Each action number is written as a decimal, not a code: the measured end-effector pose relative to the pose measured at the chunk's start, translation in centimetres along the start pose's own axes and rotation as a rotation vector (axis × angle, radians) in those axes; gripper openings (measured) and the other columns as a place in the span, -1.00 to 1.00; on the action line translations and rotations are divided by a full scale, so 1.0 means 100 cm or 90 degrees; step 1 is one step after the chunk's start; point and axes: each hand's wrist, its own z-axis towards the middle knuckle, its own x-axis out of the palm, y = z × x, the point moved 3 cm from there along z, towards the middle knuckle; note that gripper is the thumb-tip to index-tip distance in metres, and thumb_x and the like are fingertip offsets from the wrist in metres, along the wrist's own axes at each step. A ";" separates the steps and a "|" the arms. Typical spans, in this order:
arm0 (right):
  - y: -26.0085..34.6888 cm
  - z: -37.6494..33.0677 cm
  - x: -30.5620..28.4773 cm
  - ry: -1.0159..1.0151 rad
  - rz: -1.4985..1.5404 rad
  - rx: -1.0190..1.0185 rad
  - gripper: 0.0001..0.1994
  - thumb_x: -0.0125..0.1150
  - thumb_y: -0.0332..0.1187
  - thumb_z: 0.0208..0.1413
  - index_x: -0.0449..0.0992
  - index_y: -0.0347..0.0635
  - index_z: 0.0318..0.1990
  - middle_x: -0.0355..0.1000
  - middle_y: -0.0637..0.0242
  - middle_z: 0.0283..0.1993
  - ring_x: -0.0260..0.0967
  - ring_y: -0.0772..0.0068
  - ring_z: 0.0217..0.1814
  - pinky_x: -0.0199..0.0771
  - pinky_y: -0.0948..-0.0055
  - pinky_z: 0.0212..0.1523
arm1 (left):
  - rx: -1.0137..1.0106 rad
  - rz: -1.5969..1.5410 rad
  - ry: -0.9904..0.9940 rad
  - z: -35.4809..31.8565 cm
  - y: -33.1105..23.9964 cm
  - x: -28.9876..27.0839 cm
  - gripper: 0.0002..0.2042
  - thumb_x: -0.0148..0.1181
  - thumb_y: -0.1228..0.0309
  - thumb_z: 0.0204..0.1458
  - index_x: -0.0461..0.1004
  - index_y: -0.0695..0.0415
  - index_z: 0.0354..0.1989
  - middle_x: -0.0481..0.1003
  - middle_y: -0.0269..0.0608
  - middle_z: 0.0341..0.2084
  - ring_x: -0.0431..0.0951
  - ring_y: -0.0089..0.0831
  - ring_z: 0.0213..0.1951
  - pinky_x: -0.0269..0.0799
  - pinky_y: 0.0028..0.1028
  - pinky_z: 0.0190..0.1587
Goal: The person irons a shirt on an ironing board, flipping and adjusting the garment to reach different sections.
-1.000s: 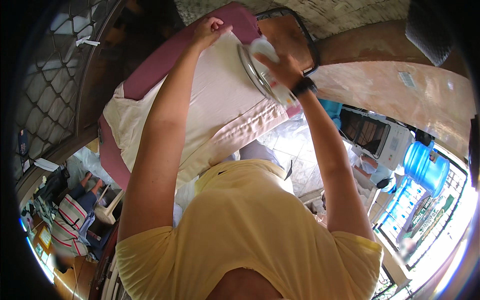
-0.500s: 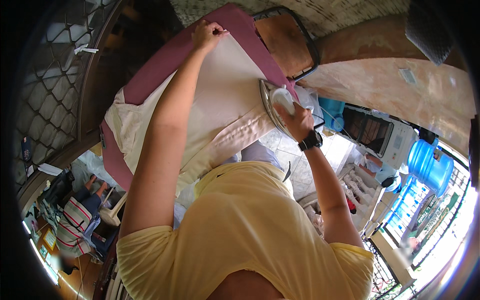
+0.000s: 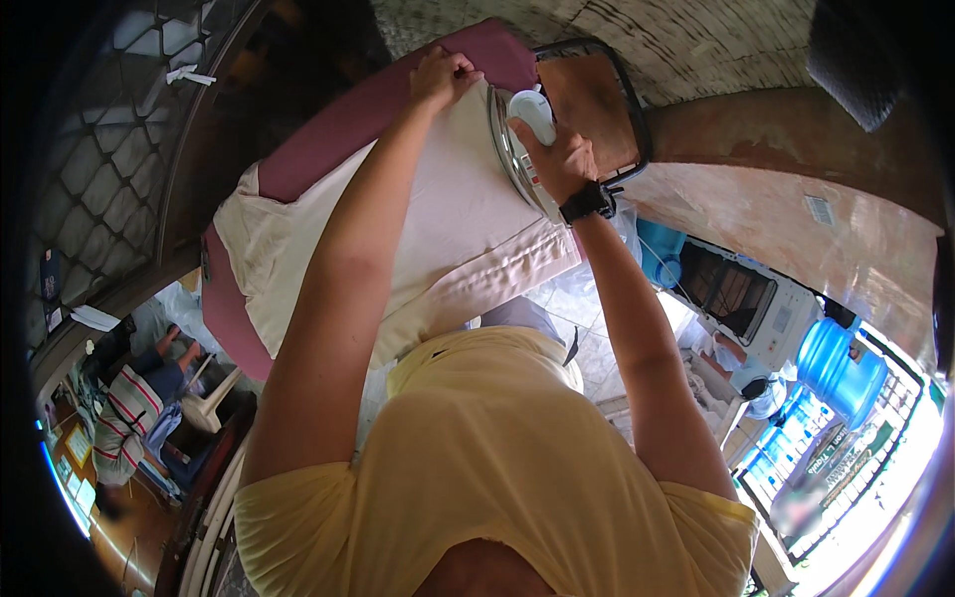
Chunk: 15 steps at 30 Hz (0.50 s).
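Note:
A cream-coloured cloth garment lies spread over a maroon-covered ironing board, its near edge hanging toward my body. My left hand is closed at the far end of the board, thumb and fingers pinching the cloth's far edge. My right hand, with a black watch at the wrist, grips the clothes iron. The iron has a shiny metal soleplate and a white body. It sits on the right side of the cloth, close to the far corner. My palm hides part of its handle.
Beyond the board's right end stands a black-framed brown panel. A white oven-like appliance and a blue water jug are at right. At lower left, a person in a striped top is near a pale plastic chair.
My right hand has pushed the iron away from me along the cloth's right side, toward the far corner. The left hand keeps its pinch on the far edge.

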 end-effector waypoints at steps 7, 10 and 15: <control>-0.022 -0.006 0.005 -0.092 0.062 -0.126 -0.40 0.25 0.22 0.02 0.61 -0.26 -0.19 0.58 0.03 -0.37 0.57 -0.03 -0.26 0.55 0.16 -0.21 | 0.016 -0.004 -0.014 -0.005 -0.001 0.001 -0.81 0.32 0.03 -0.02 0.56 -0.21 -0.35 0.39 -0.31 -0.16 0.40 -0.25 0.04 0.27 0.01 0.08; -0.010 -0.002 0.001 -0.050 0.007 -0.064 -0.44 0.28 0.15 0.03 0.60 -0.26 -0.16 0.58 0.04 -0.34 0.57 -0.03 -0.26 0.55 0.16 -0.21 | 0.035 0.000 -0.052 -0.007 0.001 0.003 -0.82 0.33 0.08 -0.03 0.55 -0.17 -0.37 0.39 -0.33 -0.20 0.41 -0.27 -0.01 0.28 -0.01 0.02; -0.034 -0.015 0.003 -0.093 0.043 -0.133 -0.46 0.29 0.14 0.04 0.61 -0.26 -0.21 0.58 0.02 -0.38 0.58 0.00 -0.30 0.56 0.15 -0.26 | 0.041 0.011 -0.099 -0.009 0.000 0.006 -0.82 0.35 0.12 -0.06 0.54 -0.14 -0.39 0.41 -0.39 -0.28 0.45 -0.34 -0.10 0.31 -0.06 -0.07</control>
